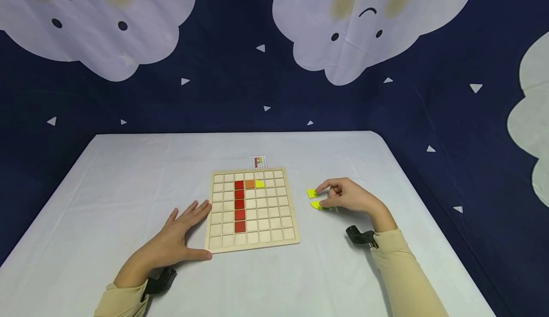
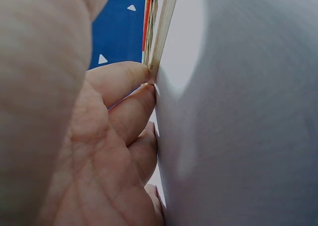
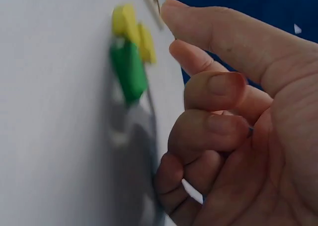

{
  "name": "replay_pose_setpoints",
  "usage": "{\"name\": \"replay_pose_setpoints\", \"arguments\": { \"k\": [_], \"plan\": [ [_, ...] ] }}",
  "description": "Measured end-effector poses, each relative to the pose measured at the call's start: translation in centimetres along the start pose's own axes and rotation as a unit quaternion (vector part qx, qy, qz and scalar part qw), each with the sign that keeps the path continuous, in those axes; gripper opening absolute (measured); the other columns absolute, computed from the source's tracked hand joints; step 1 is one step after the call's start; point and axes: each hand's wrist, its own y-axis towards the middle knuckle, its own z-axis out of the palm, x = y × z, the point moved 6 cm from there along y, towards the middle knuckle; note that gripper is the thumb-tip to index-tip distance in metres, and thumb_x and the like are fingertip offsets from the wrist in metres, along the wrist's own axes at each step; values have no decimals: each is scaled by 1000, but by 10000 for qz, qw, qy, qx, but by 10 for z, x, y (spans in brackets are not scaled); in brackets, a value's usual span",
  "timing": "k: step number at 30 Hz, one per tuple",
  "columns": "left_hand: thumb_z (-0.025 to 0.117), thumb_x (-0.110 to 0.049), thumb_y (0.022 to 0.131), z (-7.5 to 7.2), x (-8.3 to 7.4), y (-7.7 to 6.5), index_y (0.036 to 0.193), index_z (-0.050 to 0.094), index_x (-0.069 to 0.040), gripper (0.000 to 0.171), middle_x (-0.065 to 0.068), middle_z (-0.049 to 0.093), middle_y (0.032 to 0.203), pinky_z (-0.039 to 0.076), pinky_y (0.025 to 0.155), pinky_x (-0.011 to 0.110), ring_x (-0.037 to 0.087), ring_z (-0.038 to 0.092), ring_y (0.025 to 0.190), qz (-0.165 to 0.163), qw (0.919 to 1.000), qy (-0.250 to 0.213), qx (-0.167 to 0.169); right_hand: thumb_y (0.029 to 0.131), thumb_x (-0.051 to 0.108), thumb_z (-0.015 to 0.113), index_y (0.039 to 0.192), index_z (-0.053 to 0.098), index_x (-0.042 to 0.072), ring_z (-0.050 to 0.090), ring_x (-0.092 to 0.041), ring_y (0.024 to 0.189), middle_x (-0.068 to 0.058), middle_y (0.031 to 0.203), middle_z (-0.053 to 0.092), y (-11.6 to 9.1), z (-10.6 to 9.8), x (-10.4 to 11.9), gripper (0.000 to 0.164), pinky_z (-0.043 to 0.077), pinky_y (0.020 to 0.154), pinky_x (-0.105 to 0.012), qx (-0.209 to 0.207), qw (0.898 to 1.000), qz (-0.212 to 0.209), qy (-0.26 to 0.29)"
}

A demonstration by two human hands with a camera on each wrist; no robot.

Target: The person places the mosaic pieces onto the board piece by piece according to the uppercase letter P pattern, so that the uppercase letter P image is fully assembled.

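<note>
A wooden grid board [image 1: 257, 247] lies on the table. Several red tiles [image 1: 239, 205] form a column on it, with an orange tile [image 1: 249, 184] and a yellow quarter-round tile [image 1: 259, 184] in line at the top. My left hand [image 1: 173, 240] rests at the board's left side, fingers spread, fingertips against its edge [image 2: 164, 32]. To the right, my right hand [image 1: 349, 197] hovers over two loose yellow tiles [image 1: 311, 193], thumb and index apart, other fingers curled, holding nothing. Beside the yellow ones, a green tile [image 3: 130, 74] shows in the right wrist view, mostly hidden under the hand in the head view.
Just behind the board lies a small pattern card [image 1: 258, 161] with a printed coloured grid. A white cloth covers the table [image 1: 128, 174]. A dark blue curtain [image 1: 231, 102] with clouds hangs behind. Each wrist wears a black camera mount [image 1: 360, 235].
</note>
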Motion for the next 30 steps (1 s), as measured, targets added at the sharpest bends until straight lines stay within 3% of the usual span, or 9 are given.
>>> {"name": "replay_pose_setpoints", "arguments": {
  "k": [7,17,30],
  "plan": [
    [99,-52,68,-1,0,0,167,39,-11,123,15,35,175,4,126,80,49,21,164,-33,10000,-22,-14,89,17,87,122,75,4,43,-6,60,5,68,47,-11,-13,-15,38,38,60,-22,-19,10000,52,-22],
    [98,-53,68,1,1,0,167,40,-11,123,15,35,175,4,125,81,49,22,164,-5,10000,-15,-4,86,11,89,125,73,0,42,-6,60,6,68,44,-12,-7,-25,43,44,66,-22,313,9995,31,-4],
    [98,-51,68,0,1,-1,167,39,-9,122,16,34,175,3,125,80,49,21,164,17,10000,-88,-19,87,8,87,125,73,-2,40,-5,60,7,66,40,-10,-5,-26,42,46,68,-22,367,9993,18,13]
  ]
}}
